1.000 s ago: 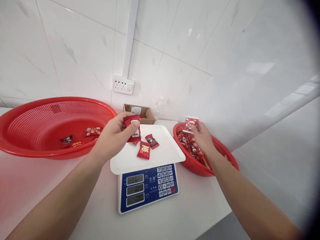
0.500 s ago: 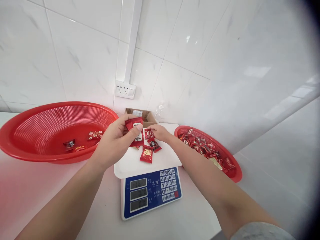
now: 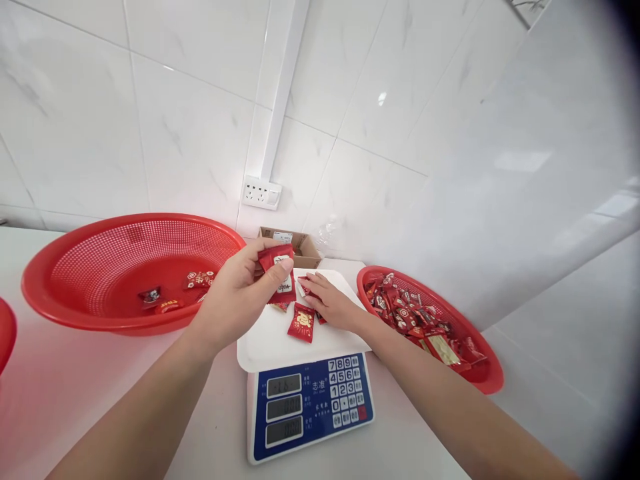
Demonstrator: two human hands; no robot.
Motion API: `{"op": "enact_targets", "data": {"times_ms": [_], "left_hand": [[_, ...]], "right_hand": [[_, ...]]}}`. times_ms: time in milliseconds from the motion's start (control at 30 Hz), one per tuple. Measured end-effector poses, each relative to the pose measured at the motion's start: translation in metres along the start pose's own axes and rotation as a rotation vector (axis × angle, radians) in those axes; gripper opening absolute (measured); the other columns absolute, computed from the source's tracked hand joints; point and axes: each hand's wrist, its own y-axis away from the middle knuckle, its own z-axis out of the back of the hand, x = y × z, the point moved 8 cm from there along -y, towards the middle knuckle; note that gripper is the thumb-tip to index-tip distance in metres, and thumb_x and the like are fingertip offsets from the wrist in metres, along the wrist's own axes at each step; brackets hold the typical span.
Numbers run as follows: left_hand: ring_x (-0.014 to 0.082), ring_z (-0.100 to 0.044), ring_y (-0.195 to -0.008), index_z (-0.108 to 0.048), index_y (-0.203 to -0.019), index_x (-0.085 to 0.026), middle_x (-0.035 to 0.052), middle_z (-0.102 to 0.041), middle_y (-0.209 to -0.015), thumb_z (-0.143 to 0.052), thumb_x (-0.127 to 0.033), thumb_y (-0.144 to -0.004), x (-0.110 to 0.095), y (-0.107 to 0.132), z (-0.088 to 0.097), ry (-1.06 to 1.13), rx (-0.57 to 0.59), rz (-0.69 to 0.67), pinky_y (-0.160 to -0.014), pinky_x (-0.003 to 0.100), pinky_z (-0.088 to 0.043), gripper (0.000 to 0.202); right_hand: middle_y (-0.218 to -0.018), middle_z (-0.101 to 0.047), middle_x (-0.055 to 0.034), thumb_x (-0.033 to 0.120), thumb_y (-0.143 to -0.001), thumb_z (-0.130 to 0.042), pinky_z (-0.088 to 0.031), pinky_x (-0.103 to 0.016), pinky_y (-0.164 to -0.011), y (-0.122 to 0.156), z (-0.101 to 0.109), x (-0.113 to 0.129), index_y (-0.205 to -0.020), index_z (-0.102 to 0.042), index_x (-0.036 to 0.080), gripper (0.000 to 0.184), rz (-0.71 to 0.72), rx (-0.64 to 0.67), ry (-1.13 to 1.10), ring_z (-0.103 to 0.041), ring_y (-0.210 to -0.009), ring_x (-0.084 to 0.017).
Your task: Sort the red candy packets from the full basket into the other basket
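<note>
My left hand [image 3: 239, 297] is closed on a red candy packet [image 3: 281, 270], held just above the white tray [image 3: 270, 340] of a blue-faced scale [image 3: 313, 403]. My right hand [image 3: 330, 303] lies over the tray with fingers stretched out, touching red candies near its back; I cannot make out whether it grips one. One red candy [image 3: 303, 322] lies loose on the tray between my hands.
A large red mesh basket [image 3: 75, 293] at the left holds a few candies. A smaller red basket [image 3: 480, 373] at the right is full of red candies. A small cardboard box [image 3: 293, 241] and a wall socket [image 3: 261, 193] sit behind the scale. Another red rim [image 3: 4, 333] shows at far left.
My right hand left the right basket with a candy and came over to the scale tray, then settled flat on it. My left hand kept holding its packet.
</note>
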Motion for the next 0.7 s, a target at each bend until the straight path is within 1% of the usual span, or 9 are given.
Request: {"op": "enact_targets", "data": {"times_ms": [33,100,167,233,333,433,500,600,700], "left_hand": [[0.0183,-0.062,-0.07,-0.061,-0.098,-0.023,0.0002,-0.064,-0.078,-0.064,-0.043,-0.08,0.0,0.0,0.0,-0.007,-0.001,-0.001,-0.062,0.03,-0.055,0.027],[0.0182,-0.062,-0.07,-0.061,-0.097,-0.023,0.0005,-0.064,-0.078,-0.063,-0.043,-0.081,-0.001,0.001,-0.001,-0.015,0.003,-0.005,-0.062,0.029,-0.055,0.027],[0.0174,-0.062,-0.07,-0.06,-0.097,-0.023,0.0,-0.063,-0.076,-0.063,-0.044,-0.081,-0.001,0.001,-0.003,-0.018,0.019,-0.006,-0.061,0.027,-0.054,0.026],[0.0168,-0.061,-0.069,-0.06,-0.099,-0.023,-0.0007,-0.063,-0.074,-0.062,-0.044,-0.082,0.001,0.0,-0.005,-0.025,0.034,-0.004,-0.061,0.027,-0.054,0.026],[0.0182,-0.062,-0.072,-0.06,-0.102,-0.023,0.0,-0.064,-0.078,-0.062,-0.043,-0.082,0.003,0.0,-0.007,-0.033,0.046,-0.005,-0.064,0.029,-0.054,0.029],[0.0204,-0.063,-0.078,-0.059,-0.107,-0.023,0.0019,-0.066,-0.087,-0.064,-0.042,-0.08,0.003,-0.001,-0.006,-0.055,0.041,-0.018,-0.068,0.033,-0.054,0.033],[0.0205,-0.063,-0.081,-0.059,-0.109,-0.024,0.0025,-0.067,-0.091,-0.064,-0.042,-0.081,0.003,-0.001,-0.005,-0.08,0.033,-0.026,-0.071,0.034,-0.054,0.034],[0.0197,-0.063,-0.079,-0.059,-0.109,-0.024,0.0019,-0.067,-0.09,-0.063,-0.042,-0.082,0.004,-0.001,-0.005,-0.083,0.039,-0.016,-0.07,0.033,-0.053,0.033],[0.0191,-0.062,-0.078,-0.06,-0.109,-0.025,0.0011,-0.066,-0.09,-0.063,-0.041,-0.082,0.003,-0.001,-0.004,-0.097,0.029,-0.022,-0.068,0.031,-0.053,0.031]], "right_hand": [[-0.152,-0.025,-0.0066,0.033,-0.093,-0.036,-0.015,-0.045,-0.114,0.004,-0.002,-0.003,-0.141,-0.037,0.02,0.05,0.0,0.014,-0.012,-0.013,-0.142,-0.023],[-0.153,-0.024,-0.0071,0.028,-0.093,-0.031,-0.015,-0.042,-0.115,0.009,-0.002,-0.004,-0.143,-0.034,0.018,0.051,0.025,0.013,-0.039,-0.015,-0.141,-0.021],[-0.151,-0.029,-0.0071,0.023,-0.091,-0.031,-0.016,-0.04,-0.115,0.012,0.001,-0.001,-0.142,-0.034,0.017,0.051,0.06,-0.006,-0.055,-0.019,-0.14,-0.019],[-0.148,-0.035,-0.0069,0.023,-0.09,-0.034,-0.016,-0.042,-0.115,0.012,0.005,0.005,-0.141,-0.036,0.018,0.051,0.064,-0.031,-0.049,-0.02,-0.14,-0.02],[-0.149,-0.033,-0.006,0.041,-0.09,-0.043,-0.014,-0.054,-0.112,0.007,0.006,0.016,-0.141,-0.036,0.023,0.055,0.015,-0.018,-0.001,-0.015,-0.141,-0.028],[-0.152,-0.027,-0.0061,0.058,-0.086,-0.045,-0.009,-0.063,-0.107,0.001,-0.001,0.03,-0.14,-0.038,0.029,0.061,0.017,0.061,0.062,-0.009,-0.141,-0.034],[-0.148,-0.035,-0.007,0.059,-0.087,-0.043,-0.01,-0.062,-0.107,-0.002,-0.006,0.039,-0.135,-0.045,0.03,0.056,0.075,0.087,0.1,-0.015,-0.14,-0.034],[-0.135,-0.051,-0.0064,0.054,-0.089,-0.044,-0.015,-0.06,-0.106,-0.002,-0.009,0.046,-0.126,-0.055,0.031,0.045,0.154,0.068,0.11,-0.029,-0.134,-0.032],[-0.133,-0.053,-0.0057,0.051,-0.088,-0.048,-0.019,-0.056,-0.107,0.001,-0.004,0.041,-0.124,-0.057,0.031,0.042,0.167,0.014,0.047,-0.032,-0.133,-0.03]]}}
